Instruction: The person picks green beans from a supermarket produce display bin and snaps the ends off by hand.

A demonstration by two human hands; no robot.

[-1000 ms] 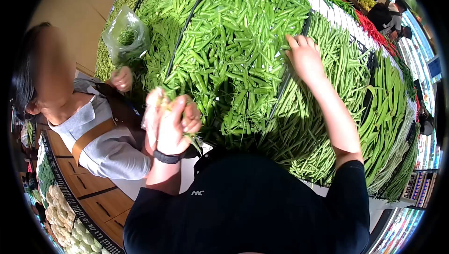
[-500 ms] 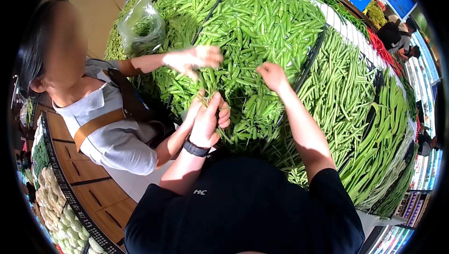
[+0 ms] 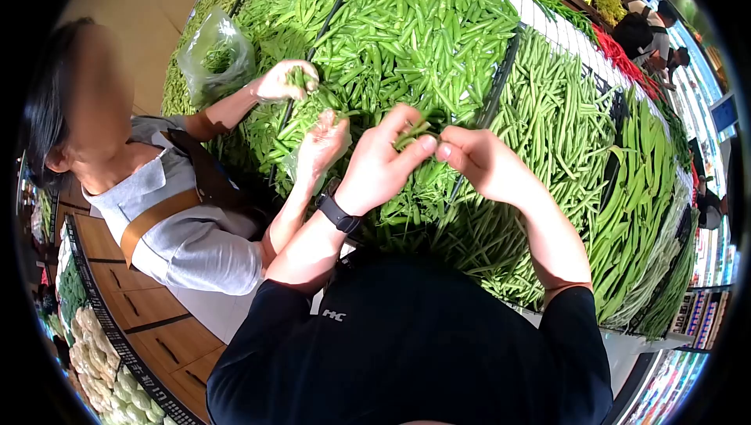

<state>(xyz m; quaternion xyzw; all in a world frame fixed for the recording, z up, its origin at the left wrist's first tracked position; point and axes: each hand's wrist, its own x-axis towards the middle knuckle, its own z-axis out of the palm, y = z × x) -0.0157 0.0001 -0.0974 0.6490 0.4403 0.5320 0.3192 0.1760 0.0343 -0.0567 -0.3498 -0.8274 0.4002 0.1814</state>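
Observation:
Above the pea pods [image 3: 438,42] heaped in the display, my left hand [image 3: 379,163], with a dark watch on the wrist, is closed around a few green pods [image 3: 412,134]. My right hand [image 3: 486,165] meets it from the right, thumb and forefinger pinched together at the end of those pods. What exactly sits in that pinch is too small to make out. Left of my hands, a co-worker's one hand [image 3: 322,143] is curled close to my left wrist, and their other hand [image 3: 288,81] grips some green pods over the heap.
A clear plastic bag [image 3: 217,57] with greens rests on the display's left side. Green beans [image 3: 547,128] and flat beans [image 3: 637,198] fill sections to the right, behind black dividers [image 3: 504,73]. The co-worker in a grey shirt [image 3: 195,245] stands close at left, beside wooden drawers [image 3: 149,308].
My left hand has moved right and up with pods, away from the co-worker's hand. My right hand has come down to meet it. The co-worker's far hand has drawn back left, holding pods.

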